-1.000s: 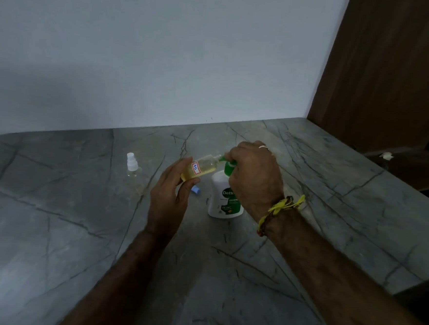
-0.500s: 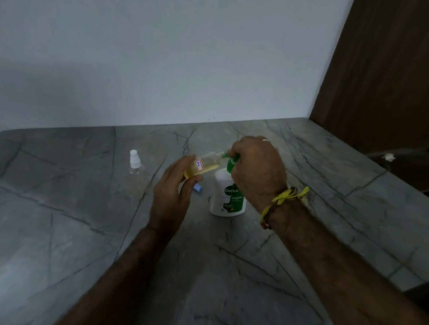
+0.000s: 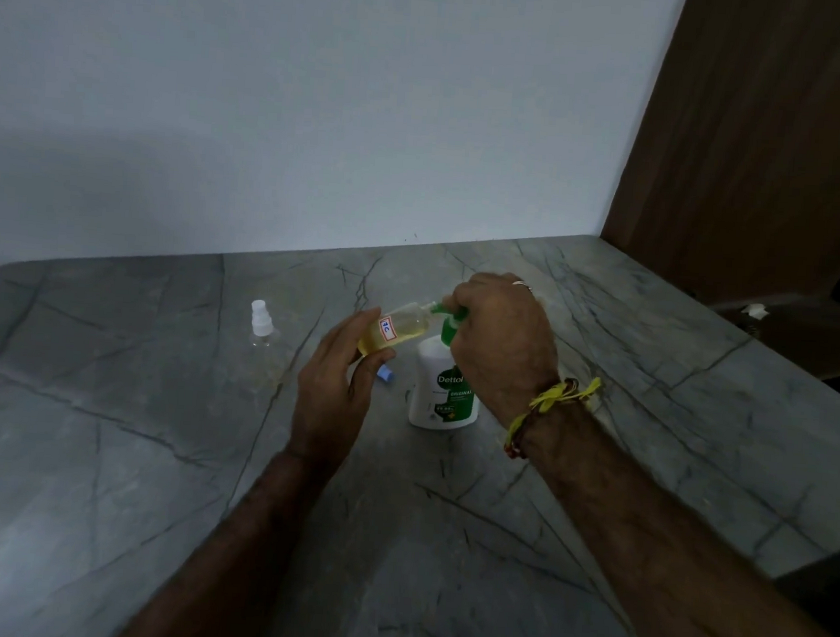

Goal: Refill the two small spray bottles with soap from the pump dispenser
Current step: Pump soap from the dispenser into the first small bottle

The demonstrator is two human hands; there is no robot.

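My left hand [image 3: 336,387] holds a small clear spray bottle [image 3: 397,332], tilted, with yellowish liquid in it and a red-edged label. Its open neck meets the green pump nozzle of the white soap dispenser [image 3: 445,394], which stands upright on the grey stone counter [image 3: 101,445]. My right hand [image 3: 501,339] is closed over the green pump head from above. A second small clear spray bottle [image 3: 262,324] with a white spray cap stands to the left, apart from both hands. A small blue cap [image 3: 387,374] lies on the counter beside the dispenser, partly hidden by my left hand.
A pale wall runs along the back of the counter. A brown wooden panel [image 3: 768,143] rises at the right, with a lower dark ledge holding a small white object [image 3: 755,310]. The counter's front right corner drops off near my right forearm.
The hands and the bottle stay at the pump nozzle. The view has shifted slightly; nothing was let go or picked up.
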